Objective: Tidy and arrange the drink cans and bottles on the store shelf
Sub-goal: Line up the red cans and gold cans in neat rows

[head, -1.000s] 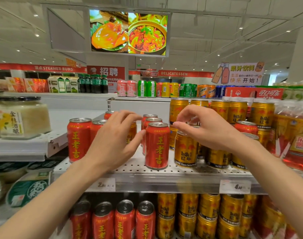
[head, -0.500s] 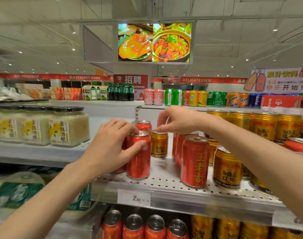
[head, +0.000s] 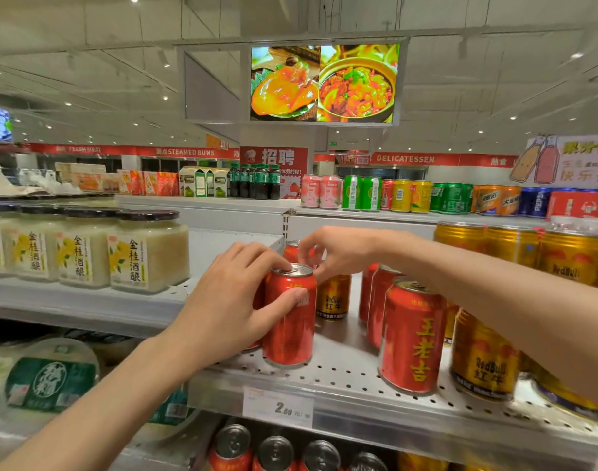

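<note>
Your left hand (head: 229,307) is wrapped round a red can (head: 289,314) at the front left of the perforated shelf (head: 352,379): thumb across the face, fingertips curled over the rim. Your right hand (head: 338,254) reaches across behind it and pinches the top of a small gold can (head: 333,297), which stands just behind and to the right of the red one, on the red side of the shelf.

The red can stands upright and looks sealed, so expect it to be fairly heavy and stiff while full. The painted side is smooth and likely slippery, and the thin wall can dent under a hard squeeze. Take it around the middle of the body, thumb opposite fingers, as you have it now, and keep it upright.

The gold can is shorter and probably lighter. A pinch on the rim gives little purchase, so I would drop the fingers lower round its body before lifting it clear.

To the right stands another red can (head: 411,338) at the shelf front with more red ones behind it, then a block of gold cans (head: 484,365) near your right forearm. Lifting the small can across them could knock one over. Jars (head: 148,256) of pale rice sit on the neighbouring shelf to the left, well apart from both hands.
</note>
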Available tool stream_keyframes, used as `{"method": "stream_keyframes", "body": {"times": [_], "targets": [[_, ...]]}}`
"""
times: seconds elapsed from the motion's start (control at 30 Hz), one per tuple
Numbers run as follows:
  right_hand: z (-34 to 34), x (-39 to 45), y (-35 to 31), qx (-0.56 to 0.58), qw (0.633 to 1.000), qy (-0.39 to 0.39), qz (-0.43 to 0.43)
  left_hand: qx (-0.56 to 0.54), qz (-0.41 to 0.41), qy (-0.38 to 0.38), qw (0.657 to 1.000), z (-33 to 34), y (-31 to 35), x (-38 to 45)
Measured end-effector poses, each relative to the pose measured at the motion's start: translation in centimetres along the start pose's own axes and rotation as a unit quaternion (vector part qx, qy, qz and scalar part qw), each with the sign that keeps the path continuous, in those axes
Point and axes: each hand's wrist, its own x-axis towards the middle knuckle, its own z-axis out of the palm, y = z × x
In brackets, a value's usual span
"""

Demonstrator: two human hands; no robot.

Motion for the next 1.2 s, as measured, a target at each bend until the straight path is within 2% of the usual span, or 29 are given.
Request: {"method": "stream_keyframes", "body": {"times": [0.4, 0.57, 0.7, 0.8, 0.93, 1.2], "targets": [[-0.8, -1.3, 0.7, 0.029, 0.999, -0.007, 0.022, 0.007, -0.001, 0.004, 1.000, 0.1, 0.3, 0.0], [-0.7, -1.8, 0.0, -0.035, 0.998, -0.057, 0.017, 0.011, -0.011, 0.002, 1.000, 0.1, 0.5, -0.4], [-0.8, -2.9, -0.2, -0.025, 0.999, -0.037, 0.031, 0.010, -0.015, 0.001, 1.000, 0.1, 0.6, -0.4], [-1.3, -4.3, 0.0, -0.006, 0.999, -0.005, 0.053, 0.011, -0.019, 0.002, 1.000, 0.2, 0.8, -0.4], [-2.5, -6.8, 0.1, 0.062, 0.991, 0.087, 0.086, 0.018, -0.026, 0.009, 0.999, 0.3, 1.3, -0.5], [-4.4, -12.4, 0.3, 0.184, 0.933, 0.284, 0.122, 0.043, -0.007, 0.050, 0.998, 0.6, 3.0, 0.0]]}}
